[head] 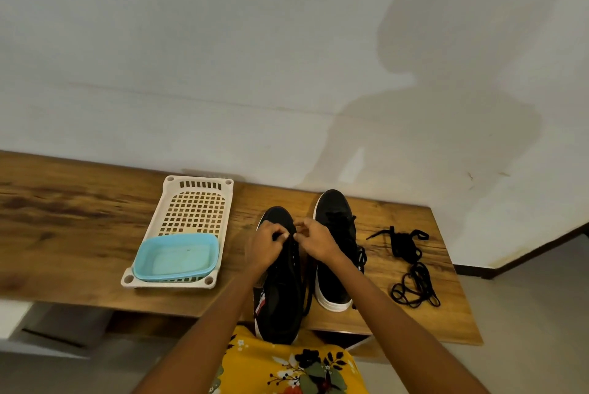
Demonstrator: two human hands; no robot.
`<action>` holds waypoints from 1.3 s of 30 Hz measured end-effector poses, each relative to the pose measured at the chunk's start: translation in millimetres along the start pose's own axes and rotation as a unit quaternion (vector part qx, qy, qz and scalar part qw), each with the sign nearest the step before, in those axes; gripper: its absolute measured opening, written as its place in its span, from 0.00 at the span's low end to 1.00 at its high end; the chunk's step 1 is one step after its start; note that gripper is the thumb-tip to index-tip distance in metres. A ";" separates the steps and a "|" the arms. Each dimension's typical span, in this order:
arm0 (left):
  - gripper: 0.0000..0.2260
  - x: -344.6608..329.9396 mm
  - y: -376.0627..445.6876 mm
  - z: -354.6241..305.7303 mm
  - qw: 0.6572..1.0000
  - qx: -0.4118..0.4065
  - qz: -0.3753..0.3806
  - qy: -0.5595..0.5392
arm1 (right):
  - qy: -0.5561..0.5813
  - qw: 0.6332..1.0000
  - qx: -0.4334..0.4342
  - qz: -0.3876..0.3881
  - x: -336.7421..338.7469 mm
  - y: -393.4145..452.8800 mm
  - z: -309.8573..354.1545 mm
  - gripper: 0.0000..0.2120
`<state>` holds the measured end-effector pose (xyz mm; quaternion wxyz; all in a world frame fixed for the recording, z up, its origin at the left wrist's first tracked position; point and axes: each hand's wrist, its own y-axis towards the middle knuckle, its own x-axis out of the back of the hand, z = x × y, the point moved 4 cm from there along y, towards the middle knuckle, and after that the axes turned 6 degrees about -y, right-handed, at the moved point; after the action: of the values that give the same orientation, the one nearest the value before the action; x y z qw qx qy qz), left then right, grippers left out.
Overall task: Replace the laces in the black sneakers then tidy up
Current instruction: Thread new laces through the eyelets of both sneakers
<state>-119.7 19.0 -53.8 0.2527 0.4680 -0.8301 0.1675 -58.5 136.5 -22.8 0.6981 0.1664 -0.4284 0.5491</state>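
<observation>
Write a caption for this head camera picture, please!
Both hands pinch a lace on the nearer black sneaker.

Your wooden table shows a dark-streaked grain under a low satin sheen. On it, a cream plastic tray with a perforated grid base carries a pale blue plastic tub, smooth and faintly glossy. The two black sneakers look matt, probably a woven or knit fabric, though blur hides the weave, with smooth white rubber-like soles. Loose black laces beside them read as dull braided cord. Behind you, the painted wall is flat and matt; your yellow floral garment is printed cloth.
</observation>
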 end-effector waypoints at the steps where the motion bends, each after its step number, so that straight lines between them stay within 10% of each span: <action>1: 0.05 -0.2 0.8 1.8 0.999 0.005 -0.003 -0.035 | -0.006 1.000 0.025 0.000 3.0 0.4 4.8 0.14; 13: 0.04 -5.8 -9.8 -6.1 0.955 0.056 -0.009 -0.291 | -0.157 0.985 0.049 0.042 20.5 13.0 25.3 0.10; 19: 0.13 -21.9 -0.1 -3.8 0.979 0.055 0.119 -0.157 | 0.107 0.993 0.028 -0.033 72.6 28.2 59.1 0.04; 24: 0.15 -22.6 3.2 -11.2 0.984 0.074 0.123 -0.107 | 0.365 0.918 0.095 -0.120 145.1 30.3 111.7 0.02; 29: 0.12 -18.9 4.0 -19.7 0.989 0.043 0.101 -0.099 | 0.598 0.753 0.137 -0.238 205.3 37.0 129.7 0.03; 32: 0.10 -13.9 9.1 -27.1 0.995 0.011 0.086 -0.043 | 0.531 0.815 0.119 -0.198 190.6 32.9 117.7 0.02; 35: 0.10 -7.2 9.8 -36.8 0.993 0.023 0.027 -0.109 | 0.179 0.978 0.048 -0.099 141.0 25.1 84.6 0.06; 37: 0.06 -4.7 7.0 -42.7 0.972 0.044 -0.011 -0.230 | -0.039 0.999 0.018 -0.007 101.0 18.9 55.6 0.10; 39: 0.05 -1.0 3.3 -47.0 0.943 0.066 -0.014 -0.325 | -0.006 0.999 -0.005 0.047 71.8 9.8 32.9 0.10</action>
<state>-109.8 45.5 -16.1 -0.0603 0.5240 -0.8477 0.0567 -78.9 161.6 49.9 0.6695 0.1459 -0.4430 0.5781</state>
